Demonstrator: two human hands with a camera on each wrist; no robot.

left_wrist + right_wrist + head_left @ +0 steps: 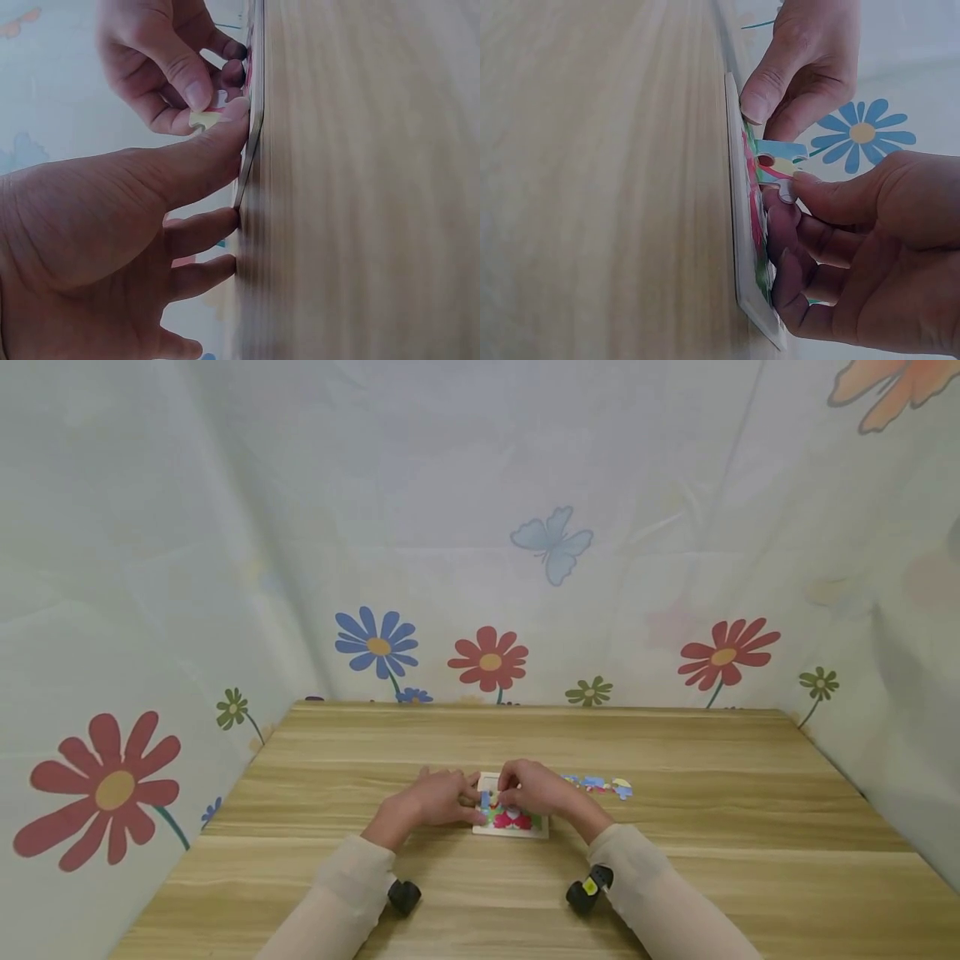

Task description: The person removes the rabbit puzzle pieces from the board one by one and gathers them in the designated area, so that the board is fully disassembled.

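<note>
A shallow puzzle tray (pixel 510 834) with a white rim lies flat on the table, partly filled with red and green pieces (pixel 513 820). My right hand (pixel 537 788) is over its upper right part; in the right wrist view that hand (pixel 870 240) pinches a puzzle piece (pixel 786 169) of blue, yellow and white between thumb and fingers, tilted up from the tray. My left hand (pixel 438 798) rests at the tray's left edge, its thumb on the rim and its fingers spread, seen also in the left wrist view (pixel 127 195). The hands hide part of the tray.
Several loose puzzle pieces (pixel 594 783) lie on the wooden table (pixel 675 827) just right of the tray, behind my right forearm. A cloth backdrop (pixel 450 568) printed with flowers and butterflies stands behind the table and at both sides.
</note>
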